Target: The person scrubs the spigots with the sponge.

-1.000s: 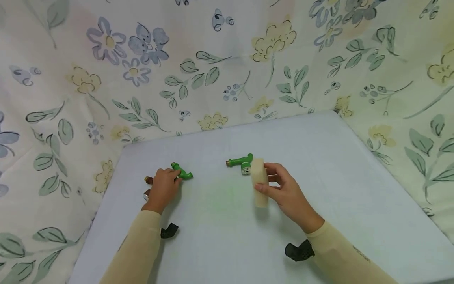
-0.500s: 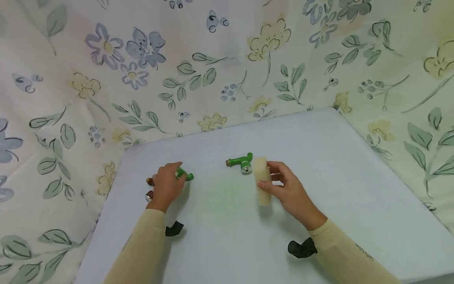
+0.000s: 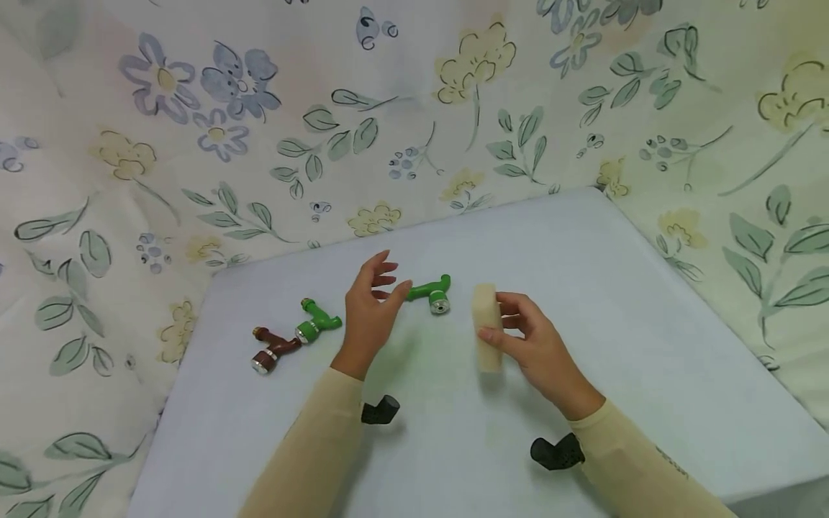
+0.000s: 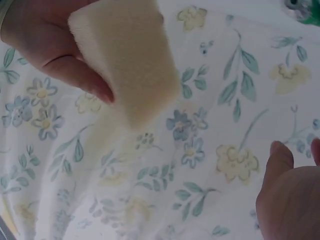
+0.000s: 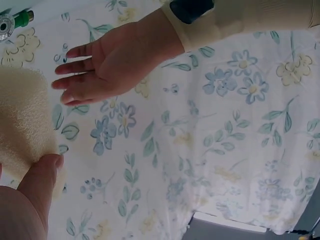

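Note:
A cream sponge block stands upright in the grip of my right hand, thumb on its near side and fingers behind. Its porous face shows in the right wrist view, where the sponge fills the left side. My left hand is raised with fingers spread and holds nothing. Its thumb overlaps the threaded end of a green tap in the head view. Farther left lie a second green tap and a brown tap, close together on the white table.
Floral fabric hangs behind the table and along its sides. Black wrist-worn pieces stick out from both sleeves low over the table. A faint green tint marks the tabletop between the hands.
My left hand has left the second green tap and moved right toward the middle one, opening its fingers. Both left-side taps stay in place. My right hand keeps holding the sponge.

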A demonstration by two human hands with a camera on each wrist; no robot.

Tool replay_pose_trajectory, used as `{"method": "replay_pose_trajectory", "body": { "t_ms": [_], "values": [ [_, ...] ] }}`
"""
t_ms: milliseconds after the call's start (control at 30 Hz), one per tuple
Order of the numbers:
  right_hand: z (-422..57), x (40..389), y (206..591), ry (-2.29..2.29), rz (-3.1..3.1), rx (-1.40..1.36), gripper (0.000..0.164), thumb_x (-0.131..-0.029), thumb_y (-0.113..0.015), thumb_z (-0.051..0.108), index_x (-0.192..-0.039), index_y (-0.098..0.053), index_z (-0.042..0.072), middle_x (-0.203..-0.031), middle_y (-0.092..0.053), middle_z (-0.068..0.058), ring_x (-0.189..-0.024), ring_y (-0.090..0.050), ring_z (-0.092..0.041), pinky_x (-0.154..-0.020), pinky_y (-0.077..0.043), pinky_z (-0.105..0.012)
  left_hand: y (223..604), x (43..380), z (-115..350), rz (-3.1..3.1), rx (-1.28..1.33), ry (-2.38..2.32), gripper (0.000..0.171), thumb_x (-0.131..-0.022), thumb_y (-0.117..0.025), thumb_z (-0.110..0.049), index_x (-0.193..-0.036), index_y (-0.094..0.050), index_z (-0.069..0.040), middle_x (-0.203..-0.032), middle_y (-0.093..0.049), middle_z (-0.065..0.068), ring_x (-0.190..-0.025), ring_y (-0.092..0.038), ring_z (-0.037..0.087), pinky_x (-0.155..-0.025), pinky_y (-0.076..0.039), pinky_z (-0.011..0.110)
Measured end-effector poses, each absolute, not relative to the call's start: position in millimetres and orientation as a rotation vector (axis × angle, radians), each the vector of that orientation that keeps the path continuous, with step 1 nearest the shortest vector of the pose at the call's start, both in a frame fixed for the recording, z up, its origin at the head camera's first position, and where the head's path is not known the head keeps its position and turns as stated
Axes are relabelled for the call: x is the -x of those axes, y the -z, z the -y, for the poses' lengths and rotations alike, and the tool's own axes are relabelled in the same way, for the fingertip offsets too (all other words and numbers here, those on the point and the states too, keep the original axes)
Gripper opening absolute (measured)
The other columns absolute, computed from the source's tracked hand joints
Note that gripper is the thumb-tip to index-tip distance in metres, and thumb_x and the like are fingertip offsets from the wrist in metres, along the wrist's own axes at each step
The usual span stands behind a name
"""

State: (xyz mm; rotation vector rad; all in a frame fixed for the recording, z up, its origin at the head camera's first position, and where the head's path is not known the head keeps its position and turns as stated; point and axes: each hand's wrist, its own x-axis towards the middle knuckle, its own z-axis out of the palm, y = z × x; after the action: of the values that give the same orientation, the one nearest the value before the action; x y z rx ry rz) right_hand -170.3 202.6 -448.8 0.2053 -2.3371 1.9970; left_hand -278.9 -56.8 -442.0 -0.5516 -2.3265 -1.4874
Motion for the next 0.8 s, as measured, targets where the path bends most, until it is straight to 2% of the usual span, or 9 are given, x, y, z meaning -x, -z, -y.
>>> {"method": "replay_pose_trajectory", "body": {
  "t_ms": [200,367,600,800],
  "values": [
    [-206,168,447,-1.985,2.334,-0.196,0.055,-0.085,-0.074,0.036,-0.133,-0.048,0.028,-0.12,-0.052,-0.003,-0.105,-0.054,-0.024,-0.078,-0.052,-0.043,466,278,21,2.252,0.429,1.587,0.059,-0.088,-0.071,-0.032,-0.14,-0.042,-0.034,-0.121,-0.056,-0.011,-0.106,-0.056,0.022,-0.078,-0.051,0.035],
    [-210,168,448,-1.981,2.321,-0.182,0.055,-0.085,-0.074,0.035,-0.132,-0.049,0.028,-0.12,-0.053,-0.003,-0.105,-0.055,-0.023,-0.078,-0.052,-0.041,487,277,-1,2.268,0.271,1.642,0.064,-0.086,-0.074,-0.022,-0.141,-0.041,-0.03,-0.12,-0.054,-0.01,-0.104,-0.056,0.02,-0.073,-0.052,0.032],
    [-212,168,449,-1.994,2.313,-0.173,0.056,-0.086,-0.074,0.029,-0.135,-0.047,0.023,-0.122,-0.051,-0.005,-0.107,-0.053,-0.024,-0.08,-0.051,-0.038,512,282,-22,2.427,0.06,1.552,0.075,-0.079,-0.079,-0.027,-0.142,-0.04,-0.015,-0.119,-0.054,0.002,-0.102,-0.054,0.016,-0.084,-0.049,0.032],
    [-207,159,430,-2.01,2.297,-0.181,0.054,-0.088,-0.072,0.023,-0.136,-0.047,0.017,-0.121,-0.052,-0.009,-0.107,-0.053,-0.027,-0.08,-0.05,-0.035,529,286,-29,2.48,-0.028,1.43,0.078,-0.075,-0.083,-0.03,-0.137,-0.041,-0.006,-0.11,-0.051,0.0,-0.097,-0.051,0.012,-0.083,-0.046,0.028]
  ]
}}
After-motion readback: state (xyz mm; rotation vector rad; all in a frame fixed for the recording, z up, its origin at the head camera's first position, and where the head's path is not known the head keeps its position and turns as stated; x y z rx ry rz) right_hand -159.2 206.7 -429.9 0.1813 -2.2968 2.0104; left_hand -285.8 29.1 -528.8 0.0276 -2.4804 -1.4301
